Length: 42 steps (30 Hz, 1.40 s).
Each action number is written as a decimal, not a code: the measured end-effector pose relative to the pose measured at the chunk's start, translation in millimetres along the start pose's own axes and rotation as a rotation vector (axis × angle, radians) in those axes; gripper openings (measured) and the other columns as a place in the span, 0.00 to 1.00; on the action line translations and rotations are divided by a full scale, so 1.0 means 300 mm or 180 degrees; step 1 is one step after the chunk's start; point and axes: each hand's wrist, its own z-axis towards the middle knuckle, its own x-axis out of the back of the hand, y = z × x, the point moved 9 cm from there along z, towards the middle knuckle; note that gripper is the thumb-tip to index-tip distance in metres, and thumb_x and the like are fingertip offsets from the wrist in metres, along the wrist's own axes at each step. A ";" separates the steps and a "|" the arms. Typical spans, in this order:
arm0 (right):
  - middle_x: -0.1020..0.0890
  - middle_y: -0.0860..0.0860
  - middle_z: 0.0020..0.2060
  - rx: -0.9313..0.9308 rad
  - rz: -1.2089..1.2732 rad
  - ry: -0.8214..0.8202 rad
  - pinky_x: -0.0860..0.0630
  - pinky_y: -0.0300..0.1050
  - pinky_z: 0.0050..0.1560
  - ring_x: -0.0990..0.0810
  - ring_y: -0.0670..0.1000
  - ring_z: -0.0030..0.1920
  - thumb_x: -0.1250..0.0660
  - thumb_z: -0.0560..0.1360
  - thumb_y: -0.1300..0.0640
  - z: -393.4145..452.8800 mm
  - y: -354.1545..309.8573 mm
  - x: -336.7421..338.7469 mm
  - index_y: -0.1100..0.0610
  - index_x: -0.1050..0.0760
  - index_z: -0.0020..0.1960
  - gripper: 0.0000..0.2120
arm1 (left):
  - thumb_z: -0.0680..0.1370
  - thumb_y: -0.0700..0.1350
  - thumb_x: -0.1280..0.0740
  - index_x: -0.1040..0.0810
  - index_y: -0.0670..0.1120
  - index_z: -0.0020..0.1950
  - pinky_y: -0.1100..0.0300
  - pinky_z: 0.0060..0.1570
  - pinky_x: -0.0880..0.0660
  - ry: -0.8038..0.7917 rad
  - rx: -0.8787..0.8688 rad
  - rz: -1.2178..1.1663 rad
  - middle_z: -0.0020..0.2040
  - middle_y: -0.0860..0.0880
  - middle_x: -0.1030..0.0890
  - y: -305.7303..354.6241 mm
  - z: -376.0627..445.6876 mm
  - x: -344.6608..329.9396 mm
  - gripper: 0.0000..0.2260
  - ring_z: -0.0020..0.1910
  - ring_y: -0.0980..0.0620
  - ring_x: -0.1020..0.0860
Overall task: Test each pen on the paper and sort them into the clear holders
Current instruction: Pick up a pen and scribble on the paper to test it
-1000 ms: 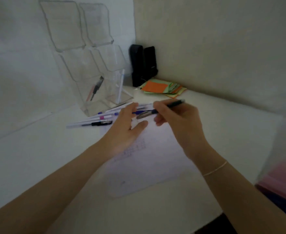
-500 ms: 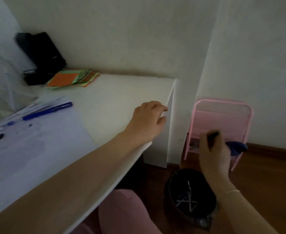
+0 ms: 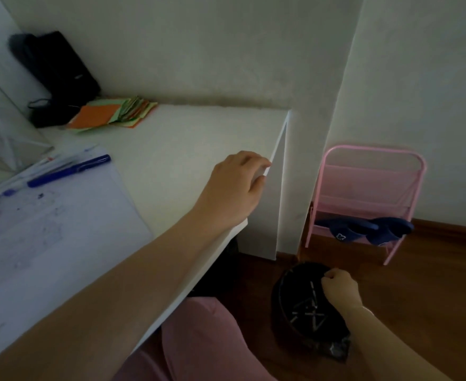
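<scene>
The right hand (image 3: pixel 339 288), at 5 o'clock over the bin (image 3: pixel 306 312), is now a fist with no pen showing. That pen looks thrown away. The left hand (image 3: pixel 237 188) grips the desk (image 3: pixel 185 138) edge.

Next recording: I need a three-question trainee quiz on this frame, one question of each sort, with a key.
1. True or false: the right hand holds a pen over the bin.
2. Multiple choice: the left hand rests on (A) the paper, (B) the desk edge, (C) the pink rack.
3. Fill in: the blue pen lies at the top edge of the ____.

Key
1. False. The fist is closed over the bin, with no pen visible in it.
2. B. The fingers curl over the edge.
3. Paper, the sheet with scribbles on it.
</scene>
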 end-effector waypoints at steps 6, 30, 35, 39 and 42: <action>0.21 0.59 0.45 0.1008 0.1048 0.1443 0.34 0.39 0.42 0.23 0.57 0.42 0.42 0.76 0.66 -0.135 -0.384 0.310 0.62 0.23 0.52 0.10 | 0.79 0.39 0.40 0.24 0.44 0.60 0.56 0.59 0.30 0.0255 0.0061 -0.0374 0.58 0.47 0.24 -0.005 -0.001 0.028 0.11 0.56 0.50 0.25; 0.27 0.58 0.60 0.4373 -0.2906 0.0625 0.33 0.52 0.60 0.28 0.59 0.61 0.43 0.77 0.63 -0.899 -1.693 -0.614 0.60 0.31 0.63 0.15 | 0.75 0.42 0.35 0.20 0.46 0.44 0.58 0.37 0.30 0.1263 0.1891 0.0810 0.42 0.47 0.22 -0.867 -0.662 0.663 0.04 0.40 0.47 0.23; 0.22 0.54 0.47 0.3986 -0.1794 0.0270 0.28 0.46 0.44 0.22 0.55 0.46 0.34 0.73 0.58 -0.898 -1.759 -0.528 0.55 0.25 0.50 0.07 | 0.76 0.48 0.36 0.22 0.47 0.43 0.53 0.43 0.26 0.1554 0.1807 0.0917 0.39 0.50 0.21 -0.869 -0.672 0.694 0.07 0.37 0.48 0.23; 0.23 0.56 0.32 0.2919 0.1138 -0.1783 0.20 0.43 0.32 0.21 0.51 0.31 0.31 0.70 0.67 -0.951 -1.738 -0.493 0.62 0.29 0.40 0.07 | 0.78 0.61 0.45 0.25 0.50 0.54 0.58 0.45 0.26 0.1810 0.1773 0.0131 0.44 0.55 0.21 -0.830 -0.659 0.729 0.18 0.42 0.56 0.23; 0.21 0.54 0.28 0.2839 0.1337 -0.2227 0.23 0.40 0.29 0.21 0.49 0.28 0.32 0.71 0.68 -1.018 -1.705 -0.514 0.63 0.28 0.39 0.05 | 0.80 0.55 0.43 0.29 0.50 0.62 0.59 0.46 0.24 0.1565 0.1433 -0.0980 0.49 0.52 0.20 -0.787 -0.617 0.699 0.15 0.45 0.56 0.21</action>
